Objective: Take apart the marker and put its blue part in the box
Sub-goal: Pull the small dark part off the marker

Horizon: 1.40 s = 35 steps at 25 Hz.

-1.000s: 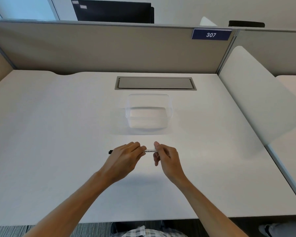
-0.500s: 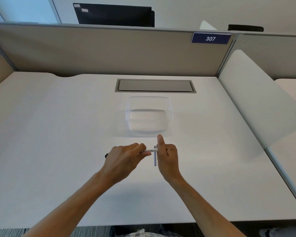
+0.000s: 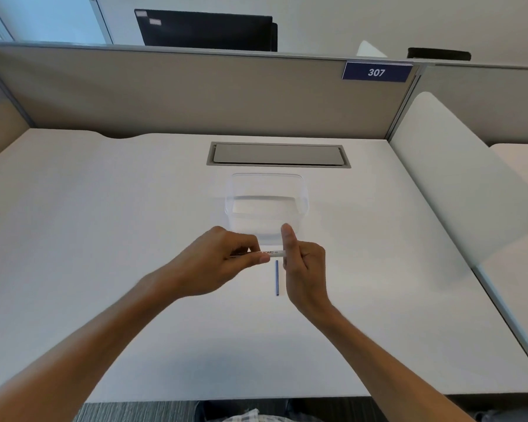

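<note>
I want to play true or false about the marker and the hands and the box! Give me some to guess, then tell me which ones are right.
1. The left hand holds the white marker body. True.
2. The blue part is already in the clear box. False: it shows below the marker body, beside the right hand, nearer the person than the box.
3. The box has a lid on it. False: its top is open, and no lid shows.
4. The sign on the partition reads 307. True.
5. The box stands between the hands and the grey flap set in the desk. True.
</note>
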Available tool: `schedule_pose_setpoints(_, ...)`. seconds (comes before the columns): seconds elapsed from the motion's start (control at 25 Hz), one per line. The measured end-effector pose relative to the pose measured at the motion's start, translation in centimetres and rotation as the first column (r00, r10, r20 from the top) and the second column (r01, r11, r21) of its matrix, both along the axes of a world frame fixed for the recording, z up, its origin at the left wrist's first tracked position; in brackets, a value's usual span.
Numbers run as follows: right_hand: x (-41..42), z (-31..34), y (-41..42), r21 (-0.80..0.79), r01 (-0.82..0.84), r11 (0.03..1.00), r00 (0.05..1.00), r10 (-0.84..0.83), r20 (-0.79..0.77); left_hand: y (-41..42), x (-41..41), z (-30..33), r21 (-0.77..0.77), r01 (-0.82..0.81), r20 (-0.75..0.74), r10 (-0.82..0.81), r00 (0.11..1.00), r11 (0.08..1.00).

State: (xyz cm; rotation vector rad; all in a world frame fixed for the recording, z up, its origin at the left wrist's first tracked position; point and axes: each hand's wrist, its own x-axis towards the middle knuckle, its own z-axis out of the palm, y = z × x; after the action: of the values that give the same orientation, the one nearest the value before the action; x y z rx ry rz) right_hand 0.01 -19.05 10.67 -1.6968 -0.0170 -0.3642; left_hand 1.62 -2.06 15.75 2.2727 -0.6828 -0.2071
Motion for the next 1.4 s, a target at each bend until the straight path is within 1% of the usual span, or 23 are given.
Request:
schedule_pose_setpoints(0.08,0.1,-0.1,0.2,0.036,0.02,0.999,0.994,-0.016,-0.113,0.0,-0.3,-0.7,0.185,-0.087,0.298,0.029,0.954,0.979)
schedule_pose_setpoints(0.16,0.2,0.0,0.3,0.053,0.042,0.998,0.986,-0.033,-0.161,-0.1,-0.7,-1.5,0.266,-0.139,0.517,-0.019,0.856,0.954)
schedule_pose_setpoints(0.24,0.3,0.0,0.4,0.07,0.056,0.996,0.984,-0.043,-0.173,-0.3,-0.9,-2.2,0.274,-0.123,0.616,-0.076,0.784,0.954)
schedule_pose_setpoints(0.32,0.3,0.2,0.3,0.078,0.078,0.994,0.989,-0.067,-0.133,-0.4,-0.9,-2.3,0.205,-0.092,0.625,-0.058,0.779,0.974)
schedule_pose_setpoints(0.4,0.3,0.6,0.2,0.057,0.095,0.994,0.995,-0.093,-0.038,-0.5,-0.7,-1.6,0.072,-0.036,0.508,-0.005,0.861,0.997)
schedule_pose_setpoints(0.48,0.2,1.2,0.2,0.016,0.091,0.996,0.99,-0.092,0.103,-0.6,-0.3,-0.1,-0.109,0.037,0.211,-0.013,0.977,0.993)
schedule_pose_setpoints(0.52,0.2,1.6,0.1,-0.026,0.083,0.996,0.977,-0.076,0.201,-0.4,0.0,0.7,-0.189,0.054,0.014,-0.052,0.999,0.98)
schedule_pose_setpoints(0.56,0.2,2.0,-0.1,-0.097,0.085,0.992,0.945,-0.05,0.324,-0.1,0.4,1.5,-0.233,0.069,-0.18,-0.113,0.977,0.97)
schedule_pose_setpoints(0.6,0.4,2.2,-0.3,-0.186,0.099,0.978,0.886,-0.001,0.463,0.3,0.8,2.2,-0.241,0.104,-0.334,-0.183,0.925,0.965)
schedule_pose_setpoints(0.64,0.6,2.3,-0.5,-0.266,0.104,0.958,0.815,0.072,0.576,0.8,1.2,2.7,-0.23,0.154,-0.437,-0.244,0.866,0.961)
schedule_pose_setpoints(0.68,0.9,2.2,-0.8,-0.322,0.104,0.941,0.757,0.135,0.639,1.2,1.5,2.9,-0.221,0.197,-0.497,-0.284,0.82,0.955)
schedule_pose_setpoints(0.72,1.3,2.0,-1.0,-0.349,0.11,0.931,0.732,0.162,0.662,1.3,1.7,2.9,-0.211,0.214,-0.523,-0.295,0.8,0.954)
schedule_pose_setpoints(0.76,1.6,1.9,-1.1,-0.356,0.125,0.926,0.744,0.15,0.652,1.2,1.8,2.8,-0.201,0.198,-0.52,-0.276,0.808,0.959)
schedule_pose_setpoints(0.8,1.8,1.7,-1.2,-0.352,0.144,0.925,0.791,0.106,0.602,1.0,1.7,2.6,-0.187,0.153,-0.486,-0.227,0.844,0.97)
schedule_pose_setpoints(0.88,1.9,1.1,-1.0,-0.308,0.128,0.943,0.934,-0.01,0.358,0.4,1.5,1.6,-0.138,0.059,-0.3,-0.099,0.949,0.989)
schedule_pose_setpoints(0.92,1.9,0.6,-0.7,-0.256,0.089,0.963,0.982,-0.041,0.187,0.2,1.4,0.9,-0.077,0.025,-0.135,-0.035,0.99,0.997)
schedule_pose_setpoints(0.96,2.0,0.2,-0.6,-0.19,0.056,0.98,0.998,-0.053,0.021,0.1,1.4,0.1,0.02,-0.008,0.07,0.007,0.998,1.0)
schedule_pose_setpoints(1.0,2.1,-0.3,-0.5,-0.126,0.038,0.991,0.993,-0.052,-0.11,0.2,1.3,-0.6,0.129,-0.052,0.268,0.016,0.963,0.99)
schedule_pose_setpoints(1.04,2.2,-0.6,-0.5,-0.068,0.021,0.997,0.977,-0.035,-0.212,0.3,1.2,-1.2,0.207,-0.097,0.416,0.002,0.909,0.974)
schedule_pose_setpoints(1.08,2.1,-0.6,-0.4,-0.019,0.009,1.0,0.96,-0.014,-0.281,0.4,1.2,-1.6,0.245,-0.121,0.503,-0.02,0.864,0.962)
schedule_pose_setpoints(1.2,1.8,-0.1,-0.2,0.026,0.013,1.0,0.942,-0.003,-0.335,0.3,1.0,-1.9,0.244,-0.114,0.596,-0.056,0.801,0.963)
schedule_pose_setpoints(1.32,2.0,0.2,-0.1,0.009,0.046,0.999,0.966,-0.042,-0.256,0.2,1.1,-1.7,0.225,-0.113,0.662,-0.067,0.747,0.968)
schedule_pose_setpoints(1.4,2.2,0.3,0.0,0.017,0.06,0.998,0.985,-0.056,-0.164,0.3,1.3,-1.2,0.198,-0.079,0.635,-0.066,0.77,0.977)
